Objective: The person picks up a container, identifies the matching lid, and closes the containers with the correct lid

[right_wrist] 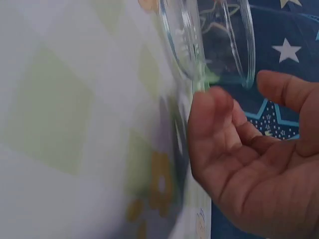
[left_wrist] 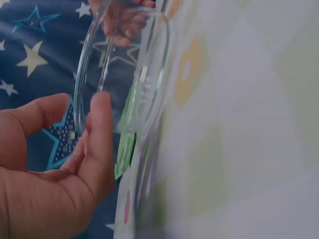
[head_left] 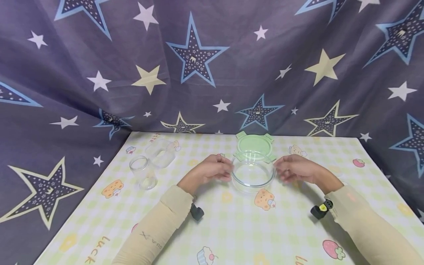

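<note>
A round clear glass bowl [head_left: 253, 173] stands upright on the table, its rim upward. On its left side is my left hand [head_left: 214, 168], fingers loosely bent and fingertips right at the glass. In the left wrist view the thumb and fingers [left_wrist: 101, 124] are spread apart near the bowl's wall [left_wrist: 149, 74]. My right hand [head_left: 294, 168] is at the opposite side, its fingers [right_wrist: 214, 119] relaxed and close to the glass. Just behind the bowl lies a light green lid [head_left: 254, 143] with side clips, partly seen through the bowl.
To the left, a clear round jar [head_left: 143, 172] lies tilted on the table beside a clear rectangular container [head_left: 161, 154]. A checked cloth with printed bears and fruit covers the table [head_left: 232, 228]. Behind hangs a dark star-patterned curtain [head_left: 232, 81].
</note>
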`<action>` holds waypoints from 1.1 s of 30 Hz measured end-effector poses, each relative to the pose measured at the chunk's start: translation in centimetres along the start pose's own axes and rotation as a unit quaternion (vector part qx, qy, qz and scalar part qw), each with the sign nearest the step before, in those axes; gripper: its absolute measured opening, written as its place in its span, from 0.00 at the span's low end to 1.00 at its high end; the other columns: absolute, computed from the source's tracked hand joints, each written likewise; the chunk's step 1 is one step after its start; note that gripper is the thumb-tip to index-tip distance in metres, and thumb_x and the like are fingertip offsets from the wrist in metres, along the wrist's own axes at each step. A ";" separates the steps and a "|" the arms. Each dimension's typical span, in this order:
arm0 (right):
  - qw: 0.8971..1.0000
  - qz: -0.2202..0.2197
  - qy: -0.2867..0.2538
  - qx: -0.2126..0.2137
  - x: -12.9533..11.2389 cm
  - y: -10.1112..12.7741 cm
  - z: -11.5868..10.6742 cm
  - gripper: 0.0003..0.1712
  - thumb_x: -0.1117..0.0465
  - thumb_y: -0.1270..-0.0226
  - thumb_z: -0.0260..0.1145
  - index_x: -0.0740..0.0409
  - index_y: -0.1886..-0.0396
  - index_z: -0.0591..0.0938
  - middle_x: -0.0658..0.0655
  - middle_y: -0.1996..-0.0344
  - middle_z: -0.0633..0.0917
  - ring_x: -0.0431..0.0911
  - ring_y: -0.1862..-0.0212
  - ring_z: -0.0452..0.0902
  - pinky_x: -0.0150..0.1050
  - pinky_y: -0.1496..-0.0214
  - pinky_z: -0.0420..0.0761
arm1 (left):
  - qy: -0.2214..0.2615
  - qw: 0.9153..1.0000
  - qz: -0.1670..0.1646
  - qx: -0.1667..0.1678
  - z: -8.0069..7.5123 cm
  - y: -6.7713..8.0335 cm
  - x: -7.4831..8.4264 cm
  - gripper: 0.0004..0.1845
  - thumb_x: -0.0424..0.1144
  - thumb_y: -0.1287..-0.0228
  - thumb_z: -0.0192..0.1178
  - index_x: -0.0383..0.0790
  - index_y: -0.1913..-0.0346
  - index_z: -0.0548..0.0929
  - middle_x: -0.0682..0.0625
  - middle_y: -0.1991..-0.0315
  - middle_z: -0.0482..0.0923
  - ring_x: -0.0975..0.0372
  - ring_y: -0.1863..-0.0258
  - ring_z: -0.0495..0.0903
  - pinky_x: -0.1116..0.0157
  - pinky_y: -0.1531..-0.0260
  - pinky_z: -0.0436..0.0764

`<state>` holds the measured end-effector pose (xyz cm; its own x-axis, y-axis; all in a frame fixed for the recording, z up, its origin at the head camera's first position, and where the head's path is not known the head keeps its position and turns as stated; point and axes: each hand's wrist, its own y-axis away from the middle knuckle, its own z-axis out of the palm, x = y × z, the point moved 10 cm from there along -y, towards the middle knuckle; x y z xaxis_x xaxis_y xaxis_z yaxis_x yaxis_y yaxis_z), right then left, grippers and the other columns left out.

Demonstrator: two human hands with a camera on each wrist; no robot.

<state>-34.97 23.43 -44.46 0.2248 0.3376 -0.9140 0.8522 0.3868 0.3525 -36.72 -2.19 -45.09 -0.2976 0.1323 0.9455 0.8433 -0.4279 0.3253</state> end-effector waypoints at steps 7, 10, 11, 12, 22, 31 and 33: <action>0.993 0.003 0.087 0.074 -0.8 -1.7 -2.9 0.16 0.57 0.22 0.58 0.70 0.52 0.76 0.58 0.63 0.80 0.49 0.62 0.81 0.45 0.55 0.87 | -0.019 0.999 -0.014 0.048 -2.5 -1.9 0.4 0.21 0.39 0.27 0.63 0.28 0.39 0.77 0.44 0.58 0.78 0.61 0.71 0.81 0.65 0.65 0.89; 0.991 0.007 0.102 0.085 -1.0 -2.4 -3.7 0.17 0.55 0.20 0.58 0.69 0.53 0.75 0.59 0.62 0.79 0.52 0.59 0.81 0.48 0.52 0.87 | -0.020 0.998 -0.021 0.057 -3.3 -3.0 0.2 0.22 0.38 0.26 0.62 0.28 0.37 0.77 0.44 0.59 0.78 0.62 0.71 0.81 0.66 0.66 0.89; 0.991 0.005 0.105 0.086 -1.2 -2.6 -3.8 0.17 0.55 0.20 0.57 0.69 0.53 0.75 0.59 0.61 0.79 0.52 0.58 0.81 0.49 0.51 0.87 | -0.018 0.998 -0.023 0.060 -3.5 -3.4 0.2 0.21 0.37 0.26 0.62 0.28 0.37 0.77 0.44 0.60 0.78 0.62 0.71 0.81 0.66 0.66 0.89; 0.990 0.004 0.108 0.089 -1.4 -2.8 -4.0 0.17 0.55 0.20 0.57 0.69 0.53 0.75 0.60 0.61 0.79 0.53 0.58 0.81 0.49 0.51 0.87 | -0.018 0.998 -0.023 0.063 -3.6 -3.8 0.2 0.21 0.37 0.26 0.62 0.28 0.37 0.78 0.45 0.61 0.78 0.61 0.71 0.81 0.66 0.66 0.89; 0.980 0.015 0.135 0.145 -1.7 -5.2 -6.3 0.13 0.59 0.22 0.60 0.68 0.57 0.75 0.55 0.70 0.79 0.44 0.67 0.78 0.39 0.61 0.86 | -0.080 0.993 -0.023 0.088 -3.9 -7.2 0.5 0.17 0.35 0.27 0.62 0.27 0.43 0.81 0.45 0.67 0.76 0.62 0.76 0.79 0.67 0.69 0.88; 0.954 0.007 0.227 0.195 -2.1 -7.2 -7.2 0.17 0.58 0.25 0.63 0.71 0.52 0.82 0.56 0.75 0.82 0.45 0.71 0.76 0.36 0.64 0.79 | -0.077 0.990 -0.016 0.115 -4.4 -9.0 1.1 0.18 0.39 0.27 0.63 0.31 0.41 0.82 0.46 0.65 0.80 0.64 0.74 0.84 0.68 0.72 0.80; 0.947 0.001 0.252 0.201 -2.3 -7.6 -7.2 0.18 0.57 0.27 0.65 0.71 0.54 0.84 0.55 0.76 0.83 0.45 0.71 0.76 0.36 0.64 0.77 | -0.073 0.990 -0.020 0.115 -4.3 -9.4 1.2 0.19 0.39 0.27 0.63 0.33 0.40 0.81 0.46 0.63 0.82 0.63 0.72 0.86 0.67 0.72 0.76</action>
<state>-45.41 25.92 -43.61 0.0595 0.7434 -0.6662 0.9856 0.0622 0.1574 -46.89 -1.88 -47.09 -0.2784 0.2801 0.9187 0.9171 -0.2068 0.3409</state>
